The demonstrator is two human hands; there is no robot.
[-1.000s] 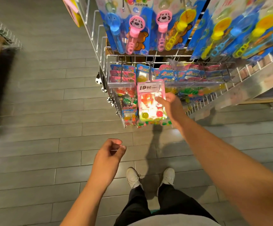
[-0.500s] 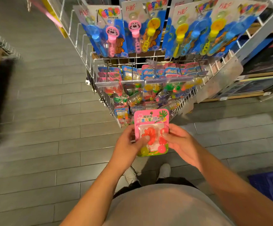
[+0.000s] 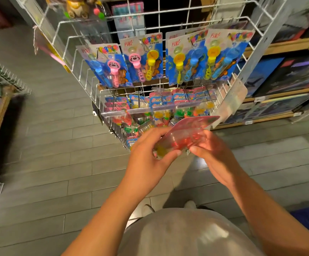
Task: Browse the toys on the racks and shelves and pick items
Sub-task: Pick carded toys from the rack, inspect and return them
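Toy pack (image 3: 183, 134): glossy clear plastic blister, pink card. Rack (image 3: 79, 61): white-coated wire. Floor (image 3: 57, 163): matt grey planks.

Warm indoor light is bright on the white wire rack (image 3: 168, 21) and dim toward the shelves at right. Motion blur smears the floor (image 3: 48, 163) and the pink toy pack (image 3: 185, 133). Wide-angle distortion bends the edges.

Both forearms extended forward, converging. Left hand (image 3: 148, 159) pinching pink toy pack (image 3: 185, 133), thumb on front. Right hand (image 3: 214, 156) gripping its opposite edge, fingers curled.
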